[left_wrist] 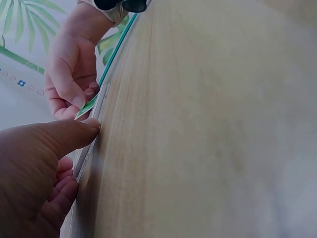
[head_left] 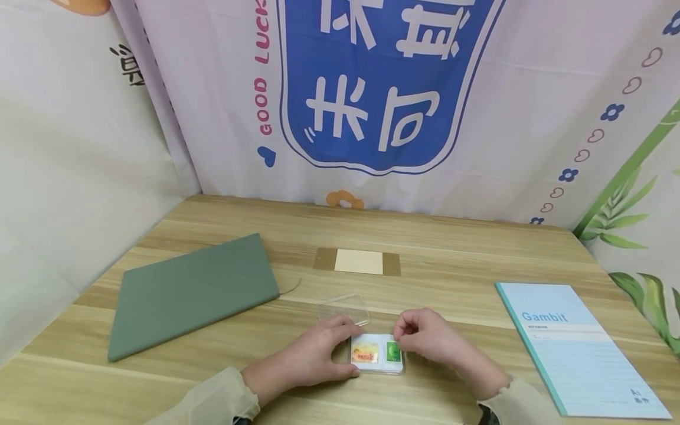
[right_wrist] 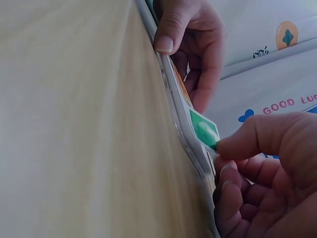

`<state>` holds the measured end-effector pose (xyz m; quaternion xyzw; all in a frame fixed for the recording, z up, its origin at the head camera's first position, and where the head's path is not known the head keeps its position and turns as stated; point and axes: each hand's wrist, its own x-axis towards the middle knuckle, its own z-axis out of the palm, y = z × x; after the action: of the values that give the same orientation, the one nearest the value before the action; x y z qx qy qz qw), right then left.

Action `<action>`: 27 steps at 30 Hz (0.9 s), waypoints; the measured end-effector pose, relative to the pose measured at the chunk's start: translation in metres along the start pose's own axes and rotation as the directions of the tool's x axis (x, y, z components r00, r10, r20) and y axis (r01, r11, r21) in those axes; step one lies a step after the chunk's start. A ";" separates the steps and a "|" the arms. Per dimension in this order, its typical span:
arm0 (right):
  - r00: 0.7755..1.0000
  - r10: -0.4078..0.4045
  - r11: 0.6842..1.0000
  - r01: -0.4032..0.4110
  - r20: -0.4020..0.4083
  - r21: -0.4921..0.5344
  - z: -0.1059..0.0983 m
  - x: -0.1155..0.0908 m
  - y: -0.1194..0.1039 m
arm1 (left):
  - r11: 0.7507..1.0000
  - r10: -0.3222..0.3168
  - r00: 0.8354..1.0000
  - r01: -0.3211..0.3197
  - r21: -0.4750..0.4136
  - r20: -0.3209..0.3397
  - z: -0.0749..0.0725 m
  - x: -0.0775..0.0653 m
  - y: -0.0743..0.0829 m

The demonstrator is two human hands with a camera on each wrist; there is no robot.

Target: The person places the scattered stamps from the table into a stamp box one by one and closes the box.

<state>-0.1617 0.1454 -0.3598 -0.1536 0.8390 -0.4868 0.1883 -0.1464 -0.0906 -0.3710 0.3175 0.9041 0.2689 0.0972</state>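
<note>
A shallow clear plastic case [head_left: 378, 370] with a white inside lies on the table in front of the person. An orange-yellow stamp [head_left: 365, 353] lies in its left part. My left hand [head_left: 319, 357] holds the case at its left end, thumb on the near edge and fingers on the far edge. Between thumb and forefinger, my right hand [head_left: 431, 336] pinches a small green stamp [right_wrist: 204, 129] by its edge. The right wrist view shows this stamp tilted up over the right end of the case. A clear lid [head_left: 345, 305] sits just behind the left fingers.
A dark green notebook [head_left: 193, 295] lies at the left, and a light blue Gambit notebook [head_left: 579, 348] at the right. Farther back on the wooden table [head_left: 446, 260] is a brown strip with a cream card [head_left: 358, 261]. Printed curtains [head_left: 223, 118] stand behind.
</note>
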 end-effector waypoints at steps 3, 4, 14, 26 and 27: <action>1.000 -0.014 0.999 0.013 -0.018 -0.030 0.002 0.000 0.000 | 1.000 0.004 1.000 -0.004 0.000 -0.002 0.000 0.000 0.000; 0.999 -0.020 0.999 0.019 -0.025 -0.048 0.003 0.001 0.000 | 1.000 0.005 1.000 -0.005 0.001 -0.002 0.000 0.000 0.000; 0.996 -0.040 0.987 0.027 -0.079 -0.160 0.009 0.002 0.000 | 1.000 0.018 1.000 -0.018 -0.001 -0.016 0.001 0.000 -0.001; 0.993 -0.004 0.980 -0.019 -0.116 -0.196 0.012 0.002 -0.004 | 1.000 0.027 0.999 -0.026 0.009 -0.029 0.001 -0.001 -0.002; 0.993 -0.003 0.980 -0.021 -0.118 -0.197 0.012 0.002 -0.004 | 1.000 0.027 0.999 -0.027 0.010 -0.031 0.001 -0.001 -0.002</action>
<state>-0.1574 0.1334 -0.3624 -0.1388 0.8936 -0.4082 0.1244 -0.1464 -0.0917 -0.3734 0.3260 0.9024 0.2708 0.0779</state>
